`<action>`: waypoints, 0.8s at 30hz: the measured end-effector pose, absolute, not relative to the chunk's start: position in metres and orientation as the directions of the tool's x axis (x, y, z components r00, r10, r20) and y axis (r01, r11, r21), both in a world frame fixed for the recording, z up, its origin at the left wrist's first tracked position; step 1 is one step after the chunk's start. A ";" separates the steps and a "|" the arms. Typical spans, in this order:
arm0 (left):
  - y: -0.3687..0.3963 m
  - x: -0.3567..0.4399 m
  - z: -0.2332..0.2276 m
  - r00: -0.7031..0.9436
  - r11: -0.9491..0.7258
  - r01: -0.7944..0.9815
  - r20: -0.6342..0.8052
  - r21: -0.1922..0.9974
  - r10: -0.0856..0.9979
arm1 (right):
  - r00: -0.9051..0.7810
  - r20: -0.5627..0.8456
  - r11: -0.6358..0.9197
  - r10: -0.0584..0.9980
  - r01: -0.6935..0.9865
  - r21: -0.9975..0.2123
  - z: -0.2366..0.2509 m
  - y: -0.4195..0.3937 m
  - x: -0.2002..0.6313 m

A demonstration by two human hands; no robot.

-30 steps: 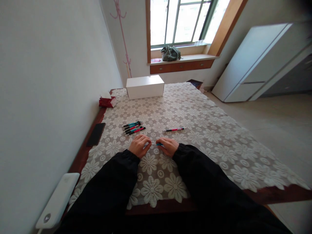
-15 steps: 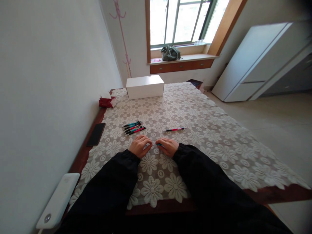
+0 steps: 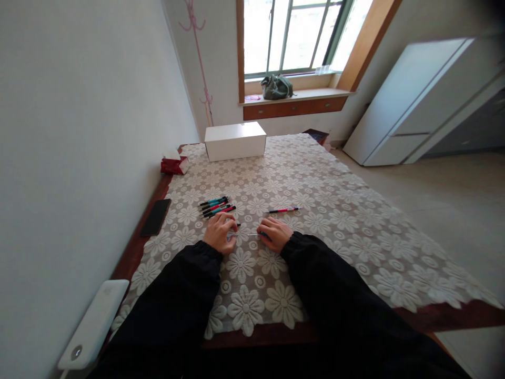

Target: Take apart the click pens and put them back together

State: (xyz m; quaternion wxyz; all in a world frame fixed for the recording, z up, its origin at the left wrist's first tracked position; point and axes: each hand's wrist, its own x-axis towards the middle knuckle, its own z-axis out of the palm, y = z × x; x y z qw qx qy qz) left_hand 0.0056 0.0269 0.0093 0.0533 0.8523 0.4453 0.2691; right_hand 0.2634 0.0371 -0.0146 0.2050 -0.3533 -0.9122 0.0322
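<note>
Both hands rest on the lace cloth [image 3: 315, 210]. The left hand [image 3: 221, 235] and right hand [image 3: 275, 234] have curled fingers pinching a thin pen part [image 3: 256, 235] between them. Just behind lie a pen bundle [image 3: 216, 206] and a single pen [image 3: 283, 210]. The phone [image 3: 155, 217] lies at the left edge, the box [image 3: 235, 140] is far back; the right side has open room.

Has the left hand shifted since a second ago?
Yes. The left hand has edged away from the person, closer to the bundle of pens, which stays put.
</note>
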 end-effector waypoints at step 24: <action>0.032 0.009 -0.005 0.528 -0.671 0.663 0.427 0.333 0.734 | -0.665 0.360 0.749 0.654 0.635 -0.189 -0.018 0.033 0.259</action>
